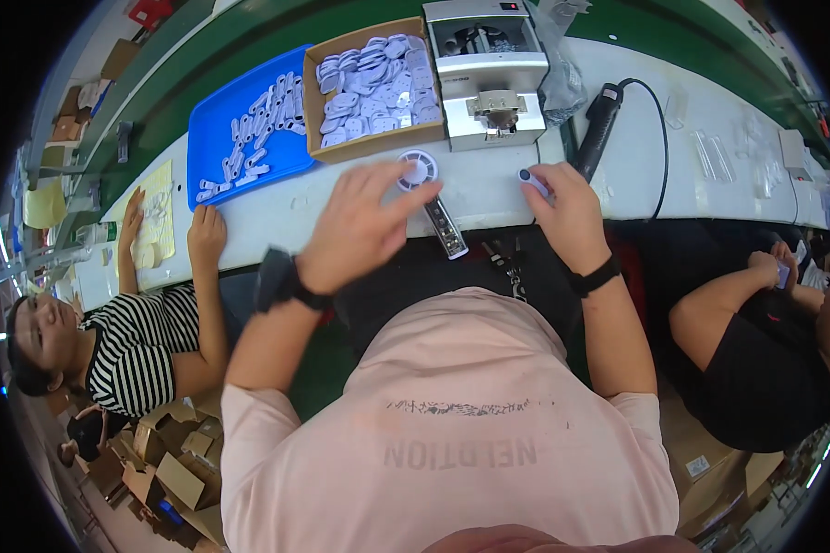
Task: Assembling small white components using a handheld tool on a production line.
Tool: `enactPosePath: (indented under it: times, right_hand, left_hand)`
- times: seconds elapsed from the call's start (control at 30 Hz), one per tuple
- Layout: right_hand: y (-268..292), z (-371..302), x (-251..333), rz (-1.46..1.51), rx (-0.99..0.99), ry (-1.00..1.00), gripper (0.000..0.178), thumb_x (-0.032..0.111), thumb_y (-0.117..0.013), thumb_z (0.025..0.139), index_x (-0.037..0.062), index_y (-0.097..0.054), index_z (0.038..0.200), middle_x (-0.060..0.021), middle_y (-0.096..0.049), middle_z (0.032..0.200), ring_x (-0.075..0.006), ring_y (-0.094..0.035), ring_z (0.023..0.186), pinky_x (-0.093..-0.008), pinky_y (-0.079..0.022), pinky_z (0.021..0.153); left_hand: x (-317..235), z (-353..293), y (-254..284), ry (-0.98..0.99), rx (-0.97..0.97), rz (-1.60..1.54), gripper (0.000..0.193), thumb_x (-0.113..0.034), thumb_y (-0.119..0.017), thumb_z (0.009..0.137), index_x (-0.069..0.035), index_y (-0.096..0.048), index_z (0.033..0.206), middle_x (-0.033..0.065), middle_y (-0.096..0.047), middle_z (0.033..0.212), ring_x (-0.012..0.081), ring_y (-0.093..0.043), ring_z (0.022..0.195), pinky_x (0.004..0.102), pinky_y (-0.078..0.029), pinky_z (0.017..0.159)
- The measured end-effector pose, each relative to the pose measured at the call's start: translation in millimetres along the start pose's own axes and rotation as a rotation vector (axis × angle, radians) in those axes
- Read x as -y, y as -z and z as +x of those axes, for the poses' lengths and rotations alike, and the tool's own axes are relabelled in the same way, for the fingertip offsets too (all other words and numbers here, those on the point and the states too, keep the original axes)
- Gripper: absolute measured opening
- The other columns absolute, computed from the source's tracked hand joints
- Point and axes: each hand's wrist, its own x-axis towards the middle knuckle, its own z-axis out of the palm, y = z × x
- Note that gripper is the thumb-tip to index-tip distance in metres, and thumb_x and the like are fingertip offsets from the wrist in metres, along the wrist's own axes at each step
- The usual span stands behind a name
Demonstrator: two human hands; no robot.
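My left hand [364,217], blurred by motion, is over the table's near edge with thumb and fingers apart. Beside its fingertips is a round, spoked white head [420,168]. A narrow handle with dark parts inside [445,229] runs from that head past the table edge; together they look like a small handheld fan. My right hand [570,210] pinches a small pale piece with a dark round end [526,175] between thumb and fingers, just above the tabletop.
A cardboard box [378,147] of white plastic parts stands beside a blue tray [217,138] of small white pieces. Right of them are a silver machine [493,78] and a black corded tool [601,129]. Co-workers sit at left [148,341] and right [756,359].
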Motion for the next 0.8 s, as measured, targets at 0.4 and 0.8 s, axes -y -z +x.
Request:
enactPosePath:
  times: [0.4, 0.8]
  right_hand:
    - [13.2, -3.1, 65.9, 0.175, 0.261, -0.064, 0.020, 0.006, -0.077, 0.087, 0.0024, -0.072, 0.106, -0.0122, -0.065, 0.093, -0.0304, -0.067, 0.084, -0.0379, -0.054, 0.071]
    - [-20.4, 34.4, 63.8, 0.033, 0.372, 0.321, 0.017, 0.008, -0.079, 0.082, 0.0037, -0.070, 0.096, -0.0115, -0.061, 0.091, -0.0338, -0.063, 0.088, -0.0441, -0.052, 0.078]
  left_hand:
    - [14.3, 12.6, -25.0, 0.030, 0.115, -0.117, 0.042, -0.024, -0.090, 0.073, -0.014, -0.072, 0.110, 0.0091, -0.060, 0.113, 0.0323, -0.059, 0.109, 0.0430, -0.048, 0.093]
    - [11.7, 3.4, -43.2, 0.087, -0.097, -0.276, 0.034, -0.019, -0.086, 0.077, -0.010, -0.072, 0.106, 0.0090, -0.061, 0.114, 0.0324, -0.059, 0.110, 0.0433, -0.048, 0.094]
